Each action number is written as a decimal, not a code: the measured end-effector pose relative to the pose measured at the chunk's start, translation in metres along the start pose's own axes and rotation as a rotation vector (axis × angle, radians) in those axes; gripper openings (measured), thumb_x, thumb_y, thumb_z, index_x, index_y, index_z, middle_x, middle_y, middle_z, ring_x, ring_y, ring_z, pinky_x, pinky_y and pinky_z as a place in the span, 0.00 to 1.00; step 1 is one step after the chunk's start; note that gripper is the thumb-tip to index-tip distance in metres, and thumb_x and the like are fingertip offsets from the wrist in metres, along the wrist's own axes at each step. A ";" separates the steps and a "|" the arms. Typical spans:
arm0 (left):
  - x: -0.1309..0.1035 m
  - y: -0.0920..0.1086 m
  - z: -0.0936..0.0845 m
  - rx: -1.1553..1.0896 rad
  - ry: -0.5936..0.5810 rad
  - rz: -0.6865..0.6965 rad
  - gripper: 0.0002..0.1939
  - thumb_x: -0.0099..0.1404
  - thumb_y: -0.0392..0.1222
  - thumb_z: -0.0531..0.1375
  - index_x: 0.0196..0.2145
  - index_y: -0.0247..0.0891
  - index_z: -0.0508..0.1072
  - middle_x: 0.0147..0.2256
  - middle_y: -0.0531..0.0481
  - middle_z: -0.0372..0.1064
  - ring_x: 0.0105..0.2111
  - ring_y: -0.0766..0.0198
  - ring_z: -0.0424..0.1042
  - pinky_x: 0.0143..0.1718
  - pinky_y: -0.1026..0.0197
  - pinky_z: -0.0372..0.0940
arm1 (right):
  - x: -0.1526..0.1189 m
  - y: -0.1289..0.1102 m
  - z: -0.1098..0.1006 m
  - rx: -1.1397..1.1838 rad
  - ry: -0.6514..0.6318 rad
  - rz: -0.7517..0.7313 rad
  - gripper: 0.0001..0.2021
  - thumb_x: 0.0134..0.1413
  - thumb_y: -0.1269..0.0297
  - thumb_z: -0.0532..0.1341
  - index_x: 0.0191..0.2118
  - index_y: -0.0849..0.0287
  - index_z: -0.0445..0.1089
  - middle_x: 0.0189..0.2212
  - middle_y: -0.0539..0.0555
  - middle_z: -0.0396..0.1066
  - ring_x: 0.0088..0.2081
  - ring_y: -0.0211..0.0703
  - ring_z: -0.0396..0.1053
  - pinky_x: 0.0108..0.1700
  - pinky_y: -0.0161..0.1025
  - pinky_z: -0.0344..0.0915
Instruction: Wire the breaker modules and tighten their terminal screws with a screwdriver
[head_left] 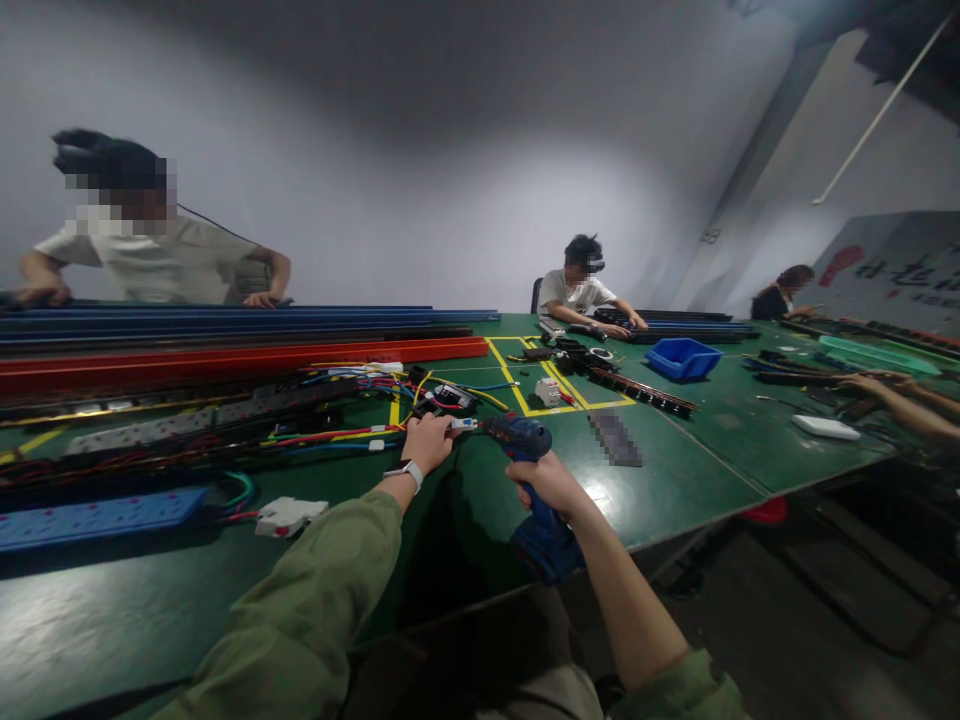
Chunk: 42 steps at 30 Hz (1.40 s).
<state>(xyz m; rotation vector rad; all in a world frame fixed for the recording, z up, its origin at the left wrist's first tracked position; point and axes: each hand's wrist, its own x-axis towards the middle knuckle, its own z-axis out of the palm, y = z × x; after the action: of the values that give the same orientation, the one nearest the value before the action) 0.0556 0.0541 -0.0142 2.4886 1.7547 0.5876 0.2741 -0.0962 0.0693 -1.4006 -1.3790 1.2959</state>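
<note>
My right hand (553, 482) is wrapped round the handle of a blue cordless drill (531, 438), whose nose points left. Just off its front end, my left hand (427, 445) pinches a small white and blue part (463, 425); its exact kind is too small to make out. The drill's tip meets or nearly meets that part; I cannot tell which. Right behind my left hand lies a black module (444, 399) with coloured wires. Red, yellow and blue wires with a white connector (376, 445) run in from the left.
Blue (97, 518) and grey power strips (142, 430) lie left, with a white switch block (291, 516). Red rails (300, 360) stretch behind. Toward the right are another white block (551, 392), a phone (616, 438) and a blue bin (682, 358). Several people work around the table.
</note>
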 end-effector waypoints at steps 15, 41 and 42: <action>0.002 0.000 0.001 -0.002 -0.021 -0.016 0.17 0.68 0.45 0.54 0.51 0.47 0.74 0.46 0.42 0.75 0.51 0.48 0.65 0.52 0.47 0.51 | 0.001 0.001 0.000 -0.001 0.010 -0.006 0.06 0.45 0.66 0.62 0.30 0.58 0.64 0.11 0.43 0.61 0.13 0.36 0.60 0.18 0.32 0.55; 0.004 -0.004 0.007 0.048 -0.014 0.008 0.16 0.68 0.43 0.54 0.51 0.44 0.73 0.45 0.41 0.75 0.51 0.48 0.65 0.52 0.47 0.51 | 0.001 0.004 -0.001 -0.023 -0.016 -0.021 0.05 0.47 0.66 0.61 0.27 0.58 0.63 0.11 0.45 0.62 0.14 0.35 0.59 0.18 0.32 0.55; 0.004 -0.004 0.007 0.047 -0.013 0.009 0.16 0.68 0.43 0.54 0.51 0.44 0.73 0.45 0.42 0.75 0.51 0.48 0.65 0.52 0.47 0.51 | 0.001 0.004 -0.001 -0.027 -0.015 -0.020 0.05 0.47 0.66 0.61 0.27 0.58 0.63 0.11 0.45 0.62 0.14 0.35 0.60 0.18 0.32 0.55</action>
<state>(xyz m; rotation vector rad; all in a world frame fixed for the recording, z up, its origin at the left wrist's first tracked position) 0.0556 0.0602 -0.0203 2.5262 1.7744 0.5364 0.2758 -0.0957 0.0657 -1.3942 -1.4220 1.2810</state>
